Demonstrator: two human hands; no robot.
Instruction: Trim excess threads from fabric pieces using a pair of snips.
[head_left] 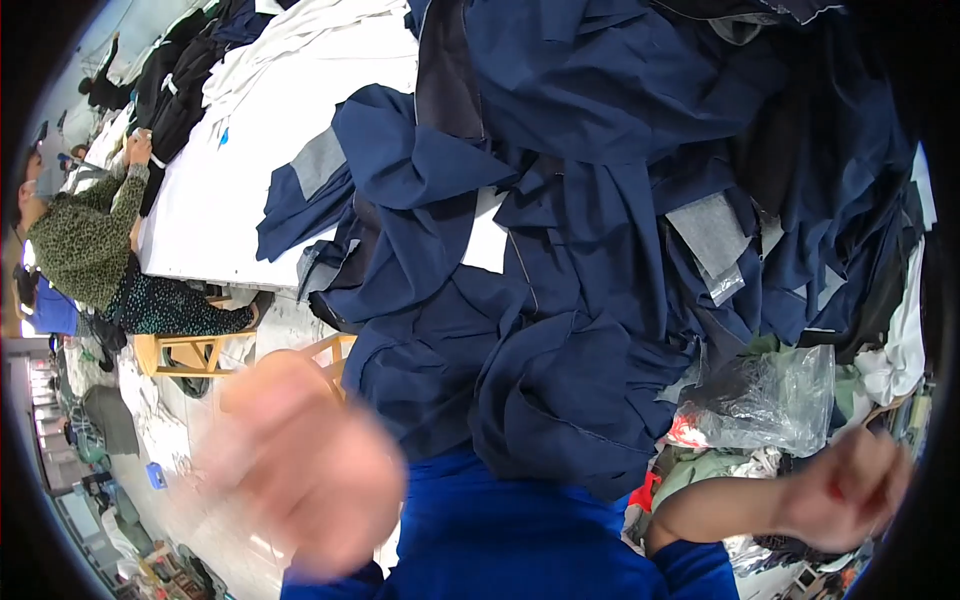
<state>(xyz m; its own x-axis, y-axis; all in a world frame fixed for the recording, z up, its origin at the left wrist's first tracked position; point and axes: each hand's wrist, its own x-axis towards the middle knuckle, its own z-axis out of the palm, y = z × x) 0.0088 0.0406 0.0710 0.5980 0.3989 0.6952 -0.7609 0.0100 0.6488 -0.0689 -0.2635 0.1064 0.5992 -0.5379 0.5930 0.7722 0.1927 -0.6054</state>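
- Grip cannot be told for either hand: the left hand [310, 460] is a blur at the near left, and the right hand [845, 490], at the near right, has its fingers partly curled, with a small red spot showing whose nature is unclear. Both are apart from the navy cloth.
- Largest is that navy cloth [600, 110], heaped from the far side to the near middle, its nearest folds meeting the person's blue garment [500, 545]. It looks soft and limp; one layer should be light, the whole heap heavy and prone to tangling. Matt fabric should not slip much, though raw edges might fray. A loose near edge, pinched at two spread points, seems the best hold.
- Beneath, at the far left, a white table [190, 230] shows.
- Beyond the table's left end, a co-worker [80, 250] in a patterned top sits with both hands at dark cloth.
- Near the right hand lies a clear plastic bag [775, 395], crinkled and probably slippery.
- Smaller still, a grey piece [710, 235] lies among the navy folds at right.
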